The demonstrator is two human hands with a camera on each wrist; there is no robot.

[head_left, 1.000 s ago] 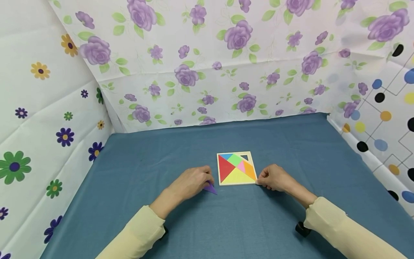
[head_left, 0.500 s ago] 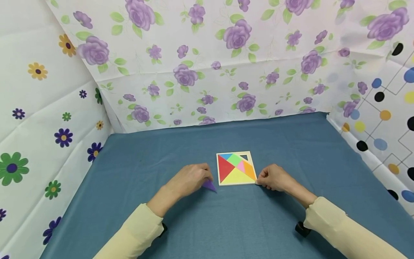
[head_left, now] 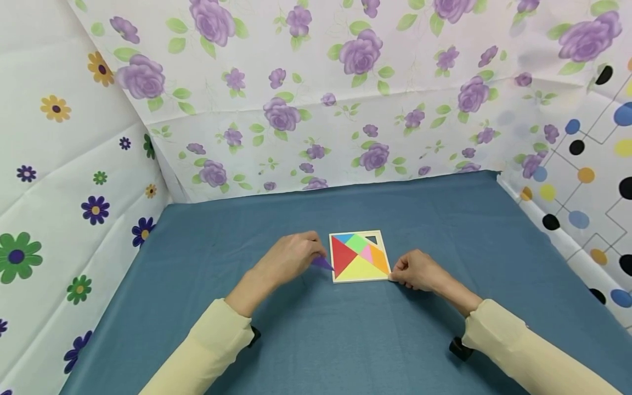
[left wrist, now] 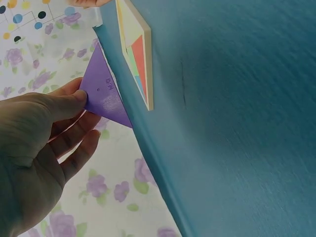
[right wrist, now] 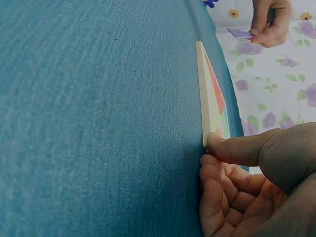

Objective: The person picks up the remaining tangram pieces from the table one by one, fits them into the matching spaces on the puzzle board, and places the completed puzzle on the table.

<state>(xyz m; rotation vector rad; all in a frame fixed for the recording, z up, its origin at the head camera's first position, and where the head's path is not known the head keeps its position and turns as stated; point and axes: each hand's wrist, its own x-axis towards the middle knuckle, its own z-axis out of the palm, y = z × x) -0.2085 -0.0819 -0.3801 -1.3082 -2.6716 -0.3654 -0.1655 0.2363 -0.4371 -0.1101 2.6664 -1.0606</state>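
Observation:
A wooden tangram tray [head_left: 361, 281] lies flat on the cloth, filled with red, yellow, green, blue, pink and orange pieces. A dark triangular gap [head_left: 371, 240] shows at its far right corner. My left hand [head_left: 286, 258] pinches a purple triangle tangram piece [left wrist: 104, 96] between thumb and fingers, raised just left of the tray. From above, the piece's [head_left: 322, 263] tip overlaps the tray's left edge. My right hand [head_left: 418, 270] pinches the tray's near right corner, its thumb on the rim and other fingers curled, as the right wrist view shows.
Blue cloth [head_left: 345, 340] covers the table. Behind it hangs a white sheet with purple roses [head_left: 281, 115]. Patterned sheets stand at left [head_left: 54, 230] and right [head_left: 582, 219]. A black strap device [head_left: 461, 348] sits under the right wrist.
My left hand has lifted and moved slightly away from me with the purple triangle, bringing its tip to the tray's left edge. The right hand stays at the tray's corner.

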